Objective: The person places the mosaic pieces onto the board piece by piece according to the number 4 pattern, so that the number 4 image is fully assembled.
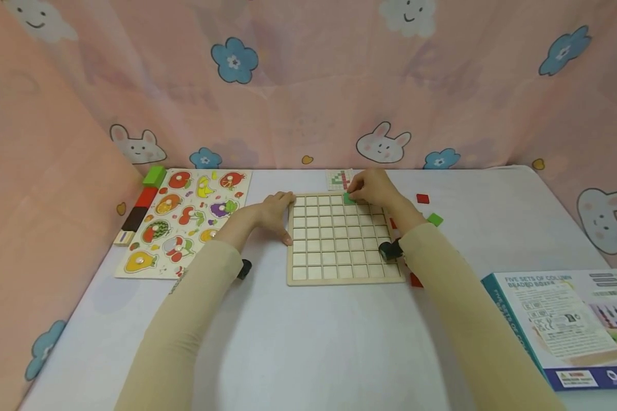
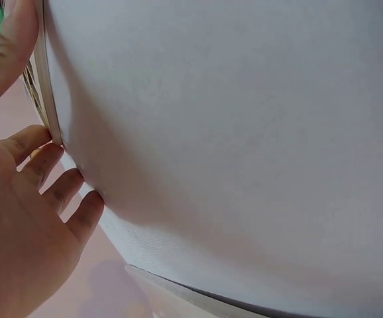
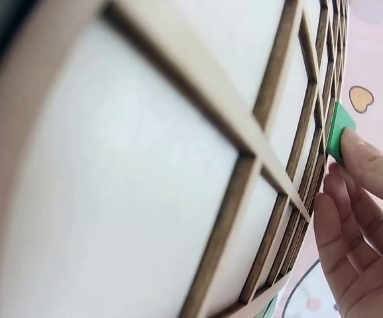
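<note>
A wooden grid board [image 1: 347, 281] with square cells lies on the white table. My right hand [image 1: 374, 188] pinches a green square tile [image 1: 347, 198] at the board's far row. In the right wrist view the thumb presses on the green tile's face, at the far side of the grid. My left hand [image 1: 273, 212] touches the board's left edge, thumb and fingers spread apart. In the left wrist view its fingertips [image 2: 93, 202] rest by the board's corner. Just beyond the board lies a small pattern card [image 1: 337, 180] with green and red squares, partly hidden by the right hand.
Loose tiles lie right of the board, among them a red tile [image 1: 423, 198] and a green tile [image 1: 435, 219]; the right arm covers part of that area. A fruit puzzle board [image 1: 128, 273] and colored blocks [image 1: 146, 197] are at left. A box [image 1: 560, 319] occupies the near right.
</note>
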